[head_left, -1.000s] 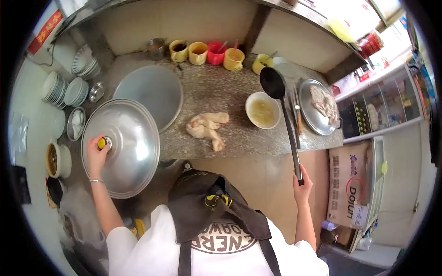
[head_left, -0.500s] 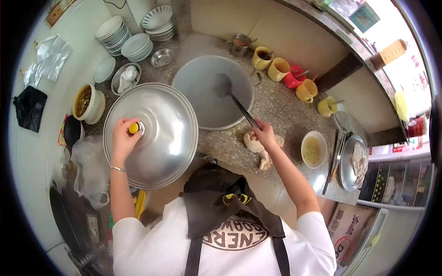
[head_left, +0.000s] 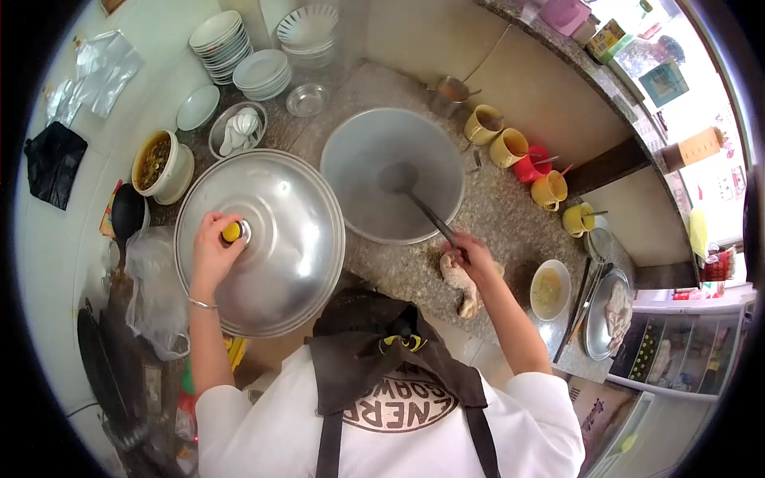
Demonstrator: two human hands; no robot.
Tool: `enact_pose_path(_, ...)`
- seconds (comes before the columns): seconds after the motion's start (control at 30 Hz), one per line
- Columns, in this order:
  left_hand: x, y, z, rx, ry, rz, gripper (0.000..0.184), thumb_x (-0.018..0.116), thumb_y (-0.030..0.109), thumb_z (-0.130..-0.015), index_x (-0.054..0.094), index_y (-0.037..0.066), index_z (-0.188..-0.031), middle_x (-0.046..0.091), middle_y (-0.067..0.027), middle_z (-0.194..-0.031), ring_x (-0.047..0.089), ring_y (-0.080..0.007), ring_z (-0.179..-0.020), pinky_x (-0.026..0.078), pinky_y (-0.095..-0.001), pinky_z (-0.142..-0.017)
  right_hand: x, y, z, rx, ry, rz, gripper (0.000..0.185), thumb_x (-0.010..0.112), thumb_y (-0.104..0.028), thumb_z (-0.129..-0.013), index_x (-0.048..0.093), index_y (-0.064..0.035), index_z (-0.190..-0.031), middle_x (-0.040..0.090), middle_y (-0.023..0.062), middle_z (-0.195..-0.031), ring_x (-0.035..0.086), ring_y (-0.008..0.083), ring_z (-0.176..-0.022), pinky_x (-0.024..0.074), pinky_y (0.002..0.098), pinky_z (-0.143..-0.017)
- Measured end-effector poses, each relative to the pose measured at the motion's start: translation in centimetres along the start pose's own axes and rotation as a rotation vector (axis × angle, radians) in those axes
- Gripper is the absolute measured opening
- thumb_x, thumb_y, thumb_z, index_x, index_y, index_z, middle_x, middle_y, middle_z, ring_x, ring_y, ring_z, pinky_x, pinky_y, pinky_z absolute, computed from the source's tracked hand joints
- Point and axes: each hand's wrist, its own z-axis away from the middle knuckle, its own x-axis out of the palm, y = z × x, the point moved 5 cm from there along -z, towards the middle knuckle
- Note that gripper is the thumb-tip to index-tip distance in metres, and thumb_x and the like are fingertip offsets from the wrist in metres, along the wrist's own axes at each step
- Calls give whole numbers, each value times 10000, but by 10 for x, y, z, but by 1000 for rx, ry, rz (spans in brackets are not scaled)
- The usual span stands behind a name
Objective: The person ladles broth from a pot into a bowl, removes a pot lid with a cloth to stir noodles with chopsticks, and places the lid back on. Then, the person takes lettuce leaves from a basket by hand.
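Note:
My left hand grips the yellow knob of a large round metal lid, which is held off to the left of a deep metal pot. In my right hand is the dark handle of a ladle. Its bowl hangs inside the pot, blurred by steam, so the contents are hard to make out. Pale raw poultry lies on the counter just below my right hand, partly hidden by it.
Stacked plates, a bowl of white spoons and a tub of dark food stand left. Yellow mugs and a red mug line the back right. A soup bowl and a meat tray are at right.
The view has shifted, so the counter things appear lower and further right. Both hands keep their grips, and the ladle's bowl stays within the steaming pot.

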Motion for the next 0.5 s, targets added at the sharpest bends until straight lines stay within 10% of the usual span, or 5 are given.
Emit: enact_pose_path(0.5,75,54,-77,193,-140,81,289,638,52,-616,599,17,-900,515,-116,-892,537,-271,-792,430,-311,-703,-65,14,267,-304,298,-284,458,477,-81,-802,368,5,-1239,560,147,-907,363,52,-496,298,145,-391)
